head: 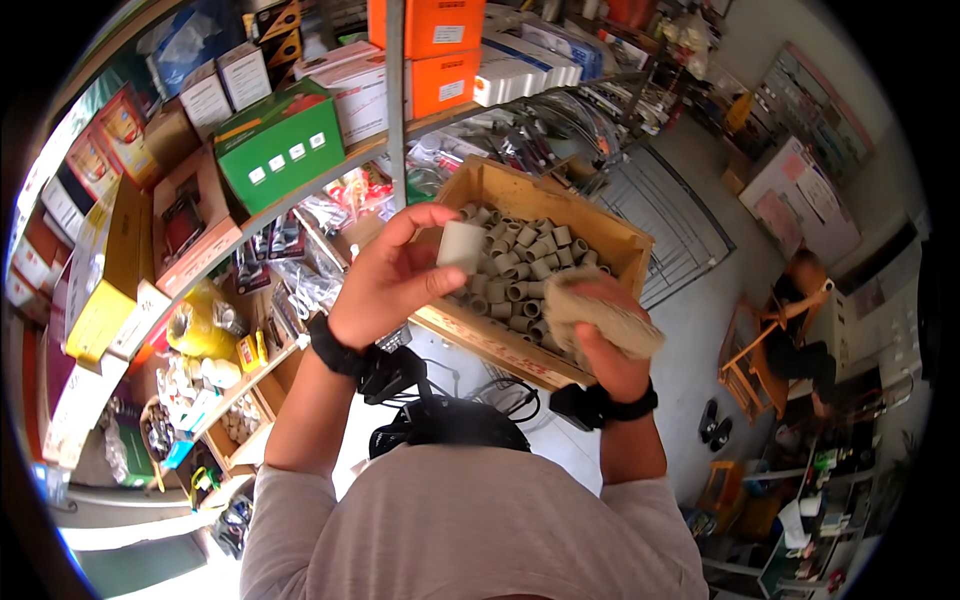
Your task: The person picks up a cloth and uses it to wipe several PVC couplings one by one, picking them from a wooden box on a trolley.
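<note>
Between the thumb and fingers of my left hand (390,274) is a short grey plastic pipe coupling (460,246), held above the left part of a wooden box (491,341). My right hand (611,352) grips a folded beige cloth (596,311) over the box's right side. Inside the box lies a heap of similar grey pipe couplings (517,270), their open ends facing many ways. The cloth and my hands hide parts of the heap. Coupling and cloth are apart from each other. Both my wrists wear black straps with small devices.
A shelf with a green box (279,146), orange cartons (442,82) and a metal post (395,105) stands ahead and to the left. A black wire rack (660,217) is beyond the wooden box. At right, a person (799,330) sits on a wooden chair (750,367), near slippers (715,427).
</note>
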Demonstrator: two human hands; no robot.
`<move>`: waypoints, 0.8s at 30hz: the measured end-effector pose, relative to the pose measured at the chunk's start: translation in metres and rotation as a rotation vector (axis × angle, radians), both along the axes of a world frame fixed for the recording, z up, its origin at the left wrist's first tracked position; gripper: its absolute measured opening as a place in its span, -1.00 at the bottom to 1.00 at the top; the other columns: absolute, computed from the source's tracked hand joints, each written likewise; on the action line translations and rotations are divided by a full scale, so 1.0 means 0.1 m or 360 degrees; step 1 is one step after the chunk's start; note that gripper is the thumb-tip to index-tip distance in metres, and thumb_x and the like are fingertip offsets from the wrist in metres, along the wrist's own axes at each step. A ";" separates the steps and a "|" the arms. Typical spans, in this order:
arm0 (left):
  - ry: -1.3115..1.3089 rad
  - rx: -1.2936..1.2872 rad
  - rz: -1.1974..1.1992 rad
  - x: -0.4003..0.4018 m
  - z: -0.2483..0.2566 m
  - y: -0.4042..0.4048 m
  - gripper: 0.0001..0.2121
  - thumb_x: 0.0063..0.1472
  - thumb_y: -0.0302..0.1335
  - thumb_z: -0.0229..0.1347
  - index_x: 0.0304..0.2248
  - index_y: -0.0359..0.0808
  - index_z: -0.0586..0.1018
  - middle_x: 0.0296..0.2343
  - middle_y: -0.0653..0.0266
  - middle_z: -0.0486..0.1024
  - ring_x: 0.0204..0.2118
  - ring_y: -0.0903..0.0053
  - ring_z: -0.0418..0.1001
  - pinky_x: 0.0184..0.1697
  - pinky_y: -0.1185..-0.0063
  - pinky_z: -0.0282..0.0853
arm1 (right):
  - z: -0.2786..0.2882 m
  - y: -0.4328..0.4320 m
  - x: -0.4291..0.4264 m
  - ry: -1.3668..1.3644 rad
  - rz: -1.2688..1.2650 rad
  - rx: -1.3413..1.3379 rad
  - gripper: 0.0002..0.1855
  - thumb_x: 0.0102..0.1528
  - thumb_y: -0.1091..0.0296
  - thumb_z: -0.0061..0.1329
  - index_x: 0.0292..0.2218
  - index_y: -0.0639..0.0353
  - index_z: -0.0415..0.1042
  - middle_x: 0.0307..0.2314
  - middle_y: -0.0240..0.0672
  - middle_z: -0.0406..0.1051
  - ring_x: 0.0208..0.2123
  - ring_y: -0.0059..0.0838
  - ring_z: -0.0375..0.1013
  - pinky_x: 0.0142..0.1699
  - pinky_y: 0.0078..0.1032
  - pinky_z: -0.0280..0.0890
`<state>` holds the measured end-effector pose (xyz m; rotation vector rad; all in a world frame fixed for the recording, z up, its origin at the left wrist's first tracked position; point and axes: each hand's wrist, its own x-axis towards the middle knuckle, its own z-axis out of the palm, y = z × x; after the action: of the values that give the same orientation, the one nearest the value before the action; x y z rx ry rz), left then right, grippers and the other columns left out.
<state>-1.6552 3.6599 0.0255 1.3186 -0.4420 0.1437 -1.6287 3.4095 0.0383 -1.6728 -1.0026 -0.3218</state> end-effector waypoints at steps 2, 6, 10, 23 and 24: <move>-0.0064 0.0027 0.0116 -0.21 0.07 -0.03 -0.47 -0.01 -0.52 0.21 -0.05 -0.33 0.25 -0.11 0.24 0.31 -0.14 0.52 0.38 -0.10 0.57 0.31 | 0.08 0.29 0.01 -0.0111 0.0011 0.0020 -0.71 -0.04 0.29 0.03 -0.27 0.25 0.43 -0.35 -0.27 0.44 -0.30 -0.27 0.36 -0.12 -0.41 0.22; -0.0104 0.0112 0.0234 -0.53 0.05 0.01 -0.47 -0.04 -0.63 0.19 -0.04 -0.37 0.28 -0.14 0.23 0.35 -0.17 0.54 0.42 -0.15 0.58 0.36 | 0.02 0.71 -0.10 0.0092 0.0220 0.0227 -0.56 -0.13 0.25 0.13 -0.21 0.24 0.39 -0.27 -0.29 0.40 -0.26 -0.27 0.33 -0.12 -0.43 0.22; -0.0259 0.0403 0.0499 -0.74 0.02 0.01 -0.51 -0.03 -0.71 0.15 -0.05 -0.38 0.33 -0.21 0.24 0.38 -0.25 0.56 0.48 -0.22 0.62 0.41 | -0.01 0.88 -0.16 -0.0327 0.0184 0.0011 -0.52 -0.17 0.33 0.16 -0.16 0.17 0.40 -0.30 -0.28 0.33 -0.27 -0.32 0.32 -0.16 -0.47 0.24; -0.0226 0.0475 0.0844 -1.01 -0.03 -0.01 -0.58 -0.02 -0.75 0.10 -0.10 -0.43 0.37 -0.33 0.21 0.47 -0.34 0.53 0.53 -0.31 0.64 0.42 | -0.11 0.96 -0.25 -0.0313 0.0381 -0.0070 -0.59 -0.15 0.50 0.09 -0.17 0.12 0.44 -0.32 -0.25 0.28 -0.33 -0.36 0.35 -0.24 -0.53 0.27; -0.0232 0.0461 0.0857 -1.01 -0.03 -0.02 -0.59 -0.01 -0.77 0.07 -0.11 -0.42 0.38 -0.38 0.23 0.49 -0.35 0.52 0.53 -0.31 0.64 0.42 | -0.12 0.95 -0.25 -0.0321 0.0382 -0.0069 -0.58 -0.15 0.49 0.10 -0.17 0.12 0.44 -0.33 -0.25 0.29 -0.34 -0.36 0.35 -0.25 -0.52 0.27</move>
<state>-1.7560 3.6579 0.0225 1.6982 -0.2237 0.6470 -1.6540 3.5044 0.0259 -1.5597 -1.3555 -0.3146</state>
